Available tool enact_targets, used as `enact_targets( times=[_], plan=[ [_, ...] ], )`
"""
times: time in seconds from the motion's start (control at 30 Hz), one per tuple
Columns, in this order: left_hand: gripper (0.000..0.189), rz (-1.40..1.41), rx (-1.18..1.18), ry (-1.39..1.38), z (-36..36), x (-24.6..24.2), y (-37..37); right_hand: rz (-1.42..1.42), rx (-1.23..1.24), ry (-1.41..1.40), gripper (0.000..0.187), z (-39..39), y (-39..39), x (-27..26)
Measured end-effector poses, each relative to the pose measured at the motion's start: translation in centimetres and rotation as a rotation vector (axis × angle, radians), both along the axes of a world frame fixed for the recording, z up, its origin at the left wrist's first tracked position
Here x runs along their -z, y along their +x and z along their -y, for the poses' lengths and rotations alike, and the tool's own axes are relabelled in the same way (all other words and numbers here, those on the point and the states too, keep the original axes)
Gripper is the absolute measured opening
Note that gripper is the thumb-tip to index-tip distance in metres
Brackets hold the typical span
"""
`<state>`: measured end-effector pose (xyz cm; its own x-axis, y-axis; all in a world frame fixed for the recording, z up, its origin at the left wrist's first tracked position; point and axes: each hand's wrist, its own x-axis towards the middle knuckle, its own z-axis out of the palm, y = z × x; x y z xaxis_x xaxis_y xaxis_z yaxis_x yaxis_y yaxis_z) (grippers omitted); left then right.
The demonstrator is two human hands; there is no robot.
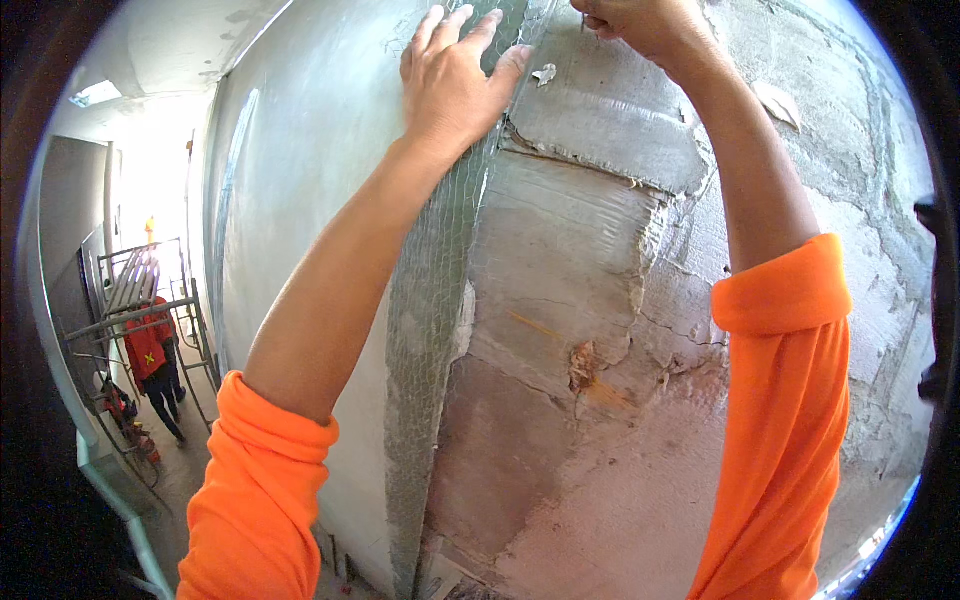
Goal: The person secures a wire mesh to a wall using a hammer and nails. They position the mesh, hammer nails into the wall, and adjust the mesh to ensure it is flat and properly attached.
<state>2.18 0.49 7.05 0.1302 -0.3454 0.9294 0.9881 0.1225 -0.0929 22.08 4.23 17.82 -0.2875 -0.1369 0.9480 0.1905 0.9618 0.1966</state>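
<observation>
A strip of wire mesh (439, 247) runs down the corner between a smooth grey plastered wall (330, 135) and a rough, patched wall face (562, 232). My left hand (465, 79) lies spread against the upper part of this mesh, fingers apart and thumb near the corner edge. To the right of the corner is my right hand (649, 30), its fingers curled in front of the rough wall. The top of the picture cuts it off, so whether it holds anything is hidden. A small flake of whitish material (545, 74) sticks to the wall between the hands.
Cracks and a broken orange-brown spot (583, 365) mark the rough wall. Down the corridor at left stands a metal scaffold (135, 300), with a person in a red top (150, 345) beside it. Debris (457, 581) lies at the wall's foot.
</observation>
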Motion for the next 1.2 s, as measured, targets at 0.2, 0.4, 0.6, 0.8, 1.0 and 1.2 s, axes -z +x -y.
enact_targets(
  times=[0.2,0.4,0.6,0.8,1.0,1.2],
  plan=[
    [0.055,0.0,0.084,0.16,-1.4,-0.3,1.0,0.064,-0.076,0.135,0.019,1.2,-2.1,-0.3],
    [0.057,-0.002,0.142,0.211,-1.7,-0.4,1.2,0.018,-0.013,0.398,0.017,1.0,-3.1,-1.4],
    [0.057,-0.012,0.17,0.216,-1.6,-0.3,1.6,0.08,0.085,0.407,0.016,0.4,-4.1,-2.2],
    [0.056,0.031,0.183,0.198,-1.7,-0.1,1.7,0.104,0.106,0.454,0.015,0.3,-5.0,-3.0],
    [0.054,0.061,0.137,0.23,-2.4,-0.1,1.7,0.167,0.176,0.493,0.015,1.0,-5.2,-4.1],
    [0.053,0.09,0.104,0.229,-2.8,-0.2,1.9,0.208,0.256,0.479,0.015,2.4,-5.0,-4.0]
  ],
)
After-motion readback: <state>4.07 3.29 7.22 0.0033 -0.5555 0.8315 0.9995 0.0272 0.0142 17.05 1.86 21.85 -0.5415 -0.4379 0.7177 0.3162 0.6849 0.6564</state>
